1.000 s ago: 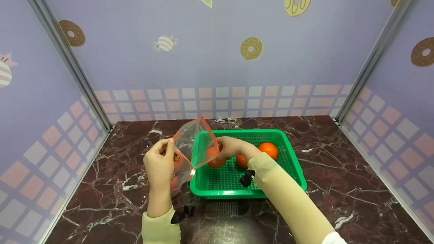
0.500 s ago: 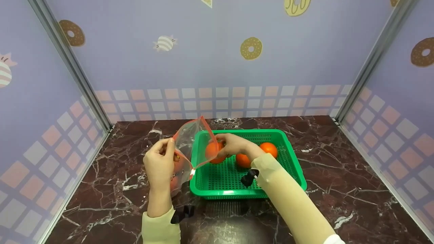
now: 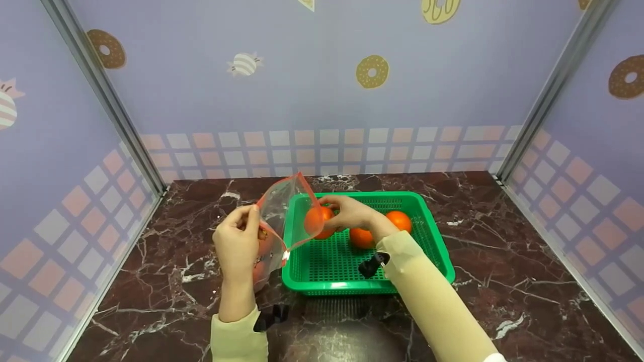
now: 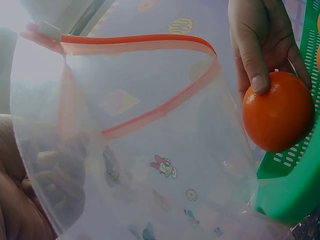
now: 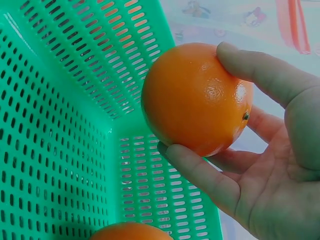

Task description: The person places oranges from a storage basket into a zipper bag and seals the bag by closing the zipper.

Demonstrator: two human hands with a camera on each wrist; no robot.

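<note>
My left hand pinches the red-edged mouth of a clear zip bag, which stands with its opening spread toward the right. Cartoon prints cover the bag, and orange-red round shapes show through its lower part, mostly behind the hand. In my right hand, an orange is held between thumb and fingers. It is above the left part of a green basket, just beside the bag's mouth, whose clear side overlaps it in the head view. Two more oranges lie inside the basket.
The dark red marbled tabletop carries the basket and bag. A patterned lilac wall closes off the back, with side walls left and right. The basket's raised rim runs right next to the bag.
My right hand has lifted the orange a little from the basket floor, up beside the bag's mouth. The left hand and the bag have stayed in place.
</note>
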